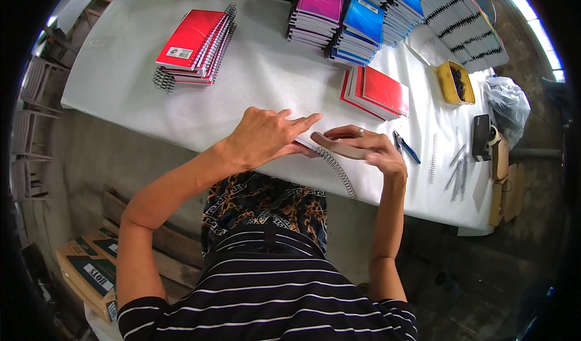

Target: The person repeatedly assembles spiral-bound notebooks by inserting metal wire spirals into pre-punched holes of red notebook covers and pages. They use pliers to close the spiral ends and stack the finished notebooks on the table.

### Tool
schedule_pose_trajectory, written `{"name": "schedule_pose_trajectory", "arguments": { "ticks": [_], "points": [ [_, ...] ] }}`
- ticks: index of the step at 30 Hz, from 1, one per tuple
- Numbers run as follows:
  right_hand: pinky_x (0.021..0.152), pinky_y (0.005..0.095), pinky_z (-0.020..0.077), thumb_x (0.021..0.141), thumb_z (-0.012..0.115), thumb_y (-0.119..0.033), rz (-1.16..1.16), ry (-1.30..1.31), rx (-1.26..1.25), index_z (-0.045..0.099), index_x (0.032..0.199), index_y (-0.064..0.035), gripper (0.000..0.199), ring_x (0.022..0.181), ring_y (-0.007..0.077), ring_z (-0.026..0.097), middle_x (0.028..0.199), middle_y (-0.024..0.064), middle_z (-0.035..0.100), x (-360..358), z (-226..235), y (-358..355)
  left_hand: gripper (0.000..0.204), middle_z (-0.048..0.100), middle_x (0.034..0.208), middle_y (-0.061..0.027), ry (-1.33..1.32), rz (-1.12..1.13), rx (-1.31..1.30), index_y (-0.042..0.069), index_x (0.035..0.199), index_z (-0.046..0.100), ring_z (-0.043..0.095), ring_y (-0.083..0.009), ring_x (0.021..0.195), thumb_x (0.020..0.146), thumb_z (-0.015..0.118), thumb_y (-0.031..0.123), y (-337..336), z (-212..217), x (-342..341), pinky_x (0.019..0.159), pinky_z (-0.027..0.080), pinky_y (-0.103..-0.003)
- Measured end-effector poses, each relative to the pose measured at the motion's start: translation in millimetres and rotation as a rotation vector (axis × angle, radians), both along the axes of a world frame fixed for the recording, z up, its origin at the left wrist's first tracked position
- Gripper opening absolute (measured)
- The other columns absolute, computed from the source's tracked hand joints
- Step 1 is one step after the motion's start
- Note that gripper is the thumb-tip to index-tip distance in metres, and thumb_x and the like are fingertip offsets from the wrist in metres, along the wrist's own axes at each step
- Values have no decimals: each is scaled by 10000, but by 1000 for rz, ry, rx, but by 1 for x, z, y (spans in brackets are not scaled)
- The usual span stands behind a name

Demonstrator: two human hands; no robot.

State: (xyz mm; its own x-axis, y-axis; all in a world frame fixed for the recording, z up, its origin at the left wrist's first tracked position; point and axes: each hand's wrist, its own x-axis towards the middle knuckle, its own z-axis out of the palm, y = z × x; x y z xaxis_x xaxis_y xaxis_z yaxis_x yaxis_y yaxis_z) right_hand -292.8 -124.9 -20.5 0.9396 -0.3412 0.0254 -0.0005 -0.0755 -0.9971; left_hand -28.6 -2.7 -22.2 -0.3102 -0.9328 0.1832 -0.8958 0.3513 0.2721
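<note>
My left hand (263,136) grips a thin notebook (304,143) at the table's near edge, with its index finger stretched out over the top. Most of that notebook hides behind my fingers. A dark wire spiral (339,172) trails from the notebook's edge and hangs down past the table's front. My right hand (376,149) is closed around a brown, curved flat piece (342,147), whose tip lies close to the spiral's upper end. This piece is smeared by motion, so its kind is unclear.
Red spiral notebooks (192,38) are stacked at left; red covers (381,92) lie ahead. Purple (318,5) and blue notebooks (363,20) stand in piles behind. At right are pliers (407,146), loose spirals (461,174), a yellow tub (454,82) and a black box (482,137).
</note>
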Motion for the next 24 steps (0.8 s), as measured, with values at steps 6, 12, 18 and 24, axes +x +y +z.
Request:
{"name": "schedule_pose_trajectory", "arguments": {
  "ticks": [6,12,18,24],
  "points": [
    [1013,524,413,844,596,-520,21,-97,-23,662,1226,47,687,1192,454,548,1269,362,560,1,-7,2,765,687,948,-97,15,10,-23,230,1427,502,696,-217,760,751,756,484,0,-1,1,573,545,-343],
    [1002,512,429,873,533,-559,-1,100,-110,678,1203,45,703,1186,450,554,1265,359,567,16,-2,0,744,695,1116,-86,-24,42,-136,234,1398,533,695,-282,961,739,745,506,-1,-4,3,785,571,-365],
    [993,501,439,872,550,-528,2,129,-148,663,1179,104,711,1188,438,554,1279,342,564,31,10,-2,714,676,1221,70,-31,92,-154,245,1371,564,626,-293,1159,731,737,510,-1,-3,9,865,566,-361],
    [1021,476,410,869,600,-529,-28,67,-37,676,1134,116,701,1207,400,539,1279,304,583,38,4,-6,821,580,1386,38,149,176,-193,248,1456,466,537,-327,1290,723,769,459,-3,-6,15,884,576,-355]
  ]
}}
